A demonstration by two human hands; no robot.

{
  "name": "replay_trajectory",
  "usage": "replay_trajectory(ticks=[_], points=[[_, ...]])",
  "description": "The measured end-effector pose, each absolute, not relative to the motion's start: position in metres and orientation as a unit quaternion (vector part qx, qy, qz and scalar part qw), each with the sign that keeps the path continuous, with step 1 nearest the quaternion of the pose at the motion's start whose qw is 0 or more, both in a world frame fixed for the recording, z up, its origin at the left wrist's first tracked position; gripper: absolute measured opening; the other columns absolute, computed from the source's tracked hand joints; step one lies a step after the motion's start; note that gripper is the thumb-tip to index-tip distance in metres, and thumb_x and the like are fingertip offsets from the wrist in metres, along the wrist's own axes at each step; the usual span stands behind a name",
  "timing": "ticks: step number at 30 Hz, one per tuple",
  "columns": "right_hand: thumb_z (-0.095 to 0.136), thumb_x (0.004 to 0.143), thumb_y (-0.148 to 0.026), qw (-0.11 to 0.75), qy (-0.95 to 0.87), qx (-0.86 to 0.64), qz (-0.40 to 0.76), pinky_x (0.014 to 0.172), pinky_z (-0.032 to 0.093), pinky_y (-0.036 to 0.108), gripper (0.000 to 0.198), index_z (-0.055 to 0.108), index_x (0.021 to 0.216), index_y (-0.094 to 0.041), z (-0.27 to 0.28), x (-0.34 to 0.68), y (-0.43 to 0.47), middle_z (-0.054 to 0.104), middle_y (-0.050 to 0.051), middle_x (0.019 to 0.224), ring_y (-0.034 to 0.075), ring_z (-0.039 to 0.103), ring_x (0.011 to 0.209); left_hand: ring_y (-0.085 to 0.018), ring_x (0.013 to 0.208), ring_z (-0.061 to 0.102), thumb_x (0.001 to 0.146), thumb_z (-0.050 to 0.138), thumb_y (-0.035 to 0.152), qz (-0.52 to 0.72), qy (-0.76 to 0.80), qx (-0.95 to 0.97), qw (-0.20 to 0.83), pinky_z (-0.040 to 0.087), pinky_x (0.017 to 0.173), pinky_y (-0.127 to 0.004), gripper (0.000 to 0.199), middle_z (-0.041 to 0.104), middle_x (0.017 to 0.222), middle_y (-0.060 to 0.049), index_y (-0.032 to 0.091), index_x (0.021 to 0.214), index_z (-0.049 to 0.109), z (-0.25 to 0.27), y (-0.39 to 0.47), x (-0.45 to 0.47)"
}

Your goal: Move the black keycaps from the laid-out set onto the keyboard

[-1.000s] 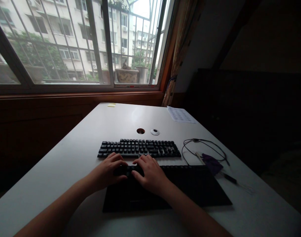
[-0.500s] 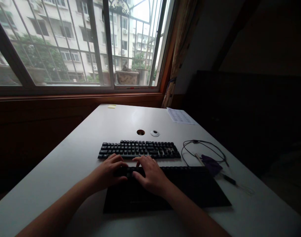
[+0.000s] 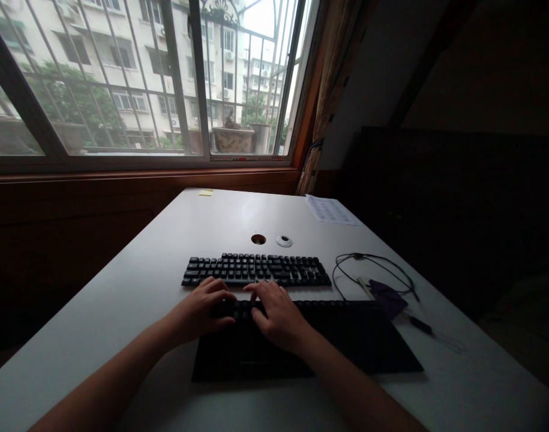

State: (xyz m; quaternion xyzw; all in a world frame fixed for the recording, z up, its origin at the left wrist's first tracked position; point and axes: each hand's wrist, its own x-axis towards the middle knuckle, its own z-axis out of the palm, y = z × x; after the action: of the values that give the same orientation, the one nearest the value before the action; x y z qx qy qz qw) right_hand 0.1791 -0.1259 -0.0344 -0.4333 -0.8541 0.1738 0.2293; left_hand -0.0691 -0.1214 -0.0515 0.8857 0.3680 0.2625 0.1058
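A dark keyboard with a wide black front area [image 3: 359,345] lies on the white table before me. Keys show along its far edge. My left hand [image 3: 206,307] rests at its left end, with fingers bent and the thumb apart from them. Just to the right, my right hand [image 3: 276,315] is over the same row of keys, its index finger and thumb spread. Nothing held shows in either hand, though some fingertips are hidden in the dark. Behind them sits a block of black keycaps [image 3: 256,269] laid out like a keyboard, with gaps at the right.
Right of the keyboard lie a looped black cable [image 3: 391,264], a purple cloth-like piece [image 3: 388,298] and a wire tool with a black handle [image 3: 420,325]. Farther back are a round hole [image 3: 258,239], its white cover [image 3: 284,241], printed paper [image 3: 332,210] and a yellow note [image 3: 206,192].
My right thumb has shifted slightly right, off the keys between the hands. The left hand keeps its place on the keyboard. The whole view has moved a little.
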Motion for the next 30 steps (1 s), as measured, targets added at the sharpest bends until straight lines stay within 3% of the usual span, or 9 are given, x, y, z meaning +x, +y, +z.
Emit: replay_trajectory(ticks=[3, 7, 10, 14, 18, 21, 30], points=[[0.063, 0.086, -0.026, 0.233, -0.855, -0.430, 0.173, 0.097, 0.038, 0.044, 0.038, 0.057, 0.124, -0.026, -0.0332, 0.1797, -0.1261, 0.063, 0.006, 0.112, 0.027, 0.053, 0.108, -0.025, 0.098, 0.054, 0.083, 0.078, 0.031, 0.261, 0.368, 0.886, 0.106, 0.050, 0.085, -0.039, 0.033, 0.062, 0.106, -0.007, 0.024, 0.113, 0.066, -0.0520, -0.1212, -0.0692], [0.059, 0.086, -0.020, 0.232, -0.856, -0.430, 0.170, 0.099, 0.038, 0.044, 0.037, 0.058, 0.122, -0.027, -0.0325, 0.1801, -0.1264, 0.063, 0.005, 0.114, 0.026, 0.053, 0.108, -0.025, 0.098, 0.054, 0.084, 0.077, 0.031, 0.260, 0.367, 0.887, 0.103, 0.050, 0.085, -0.040, 0.032, 0.062, 0.106, -0.008, 0.024, 0.113, 0.066, -0.0514, -0.1222, -0.0685], [0.062, 0.088, -0.028, 0.233, -0.857, -0.426, 0.173, 0.100, 0.038, 0.044, 0.036, 0.057, 0.123, -0.027, -0.0324, 0.1796, -0.1261, 0.064, 0.005, 0.114, 0.026, 0.053, 0.109, -0.025, 0.098, 0.054, 0.084, 0.076, 0.030, 0.259, 0.371, 0.886, 0.102, 0.050, 0.085, -0.040, 0.031, 0.062, 0.106, -0.008, 0.024, 0.112, 0.066, -0.0513, -0.1228, -0.0677], [0.060, 0.087, -0.021, 0.229, -0.859, -0.426, 0.168, 0.100, 0.038, 0.044, 0.037, 0.057, 0.124, -0.027, -0.0327, 0.1798, -0.1255, 0.063, 0.005, 0.115, 0.025, 0.053, 0.110, -0.025, 0.098, 0.054, 0.084, 0.076, 0.031, 0.255, 0.371, 0.887, 0.101, 0.051, 0.086, -0.041, 0.031, 0.062, 0.106, -0.008, 0.024, 0.113, 0.066, -0.0521, -0.1225, -0.0673], [0.062, 0.089, -0.028, 0.226, -0.862, -0.421, 0.169, 0.100, 0.038, 0.044, 0.038, 0.056, 0.126, -0.028, -0.0332, 0.1809, -0.1256, 0.062, 0.005, 0.117, 0.026, 0.052, 0.111, -0.025, 0.099, 0.055, 0.084, 0.076, 0.031, 0.257, 0.373, 0.886, 0.102, 0.051, 0.086, -0.041, 0.031, 0.063, 0.106, -0.008, 0.024, 0.112, 0.066, -0.0516, -0.1222, -0.0668], [0.061, 0.086, -0.021, 0.227, -0.861, -0.424, 0.165, 0.100, 0.037, 0.043, 0.040, 0.056, 0.125, -0.028, -0.0332, 0.1808, -0.1259, 0.062, 0.005, 0.117, 0.025, 0.052, 0.111, -0.025, 0.099, 0.055, 0.083, 0.077, 0.030, 0.256, 0.374, 0.885, 0.103, 0.050, 0.086, -0.041, 0.031, 0.062, 0.106, -0.007, 0.023, 0.111, 0.066, -0.0498, -0.1229, -0.0660], [0.062, 0.085, -0.021, 0.236, -0.855, -0.426, 0.176, 0.097, 0.039, 0.042, 0.038, 0.057, 0.122, -0.026, -0.0304, 0.1801, -0.1261, 0.063, 0.004, 0.111, 0.024, 0.054, 0.107, -0.026, 0.100, 0.056, 0.084, 0.075, 0.029, 0.250, 0.379, 0.885, 0.105, 0.051, 0.086, -0.041, 0.029, 0.063, 0.107, -0.008, 0.023, 0.111, 0.065, -0.0437, -0.1264, -0.0649]])
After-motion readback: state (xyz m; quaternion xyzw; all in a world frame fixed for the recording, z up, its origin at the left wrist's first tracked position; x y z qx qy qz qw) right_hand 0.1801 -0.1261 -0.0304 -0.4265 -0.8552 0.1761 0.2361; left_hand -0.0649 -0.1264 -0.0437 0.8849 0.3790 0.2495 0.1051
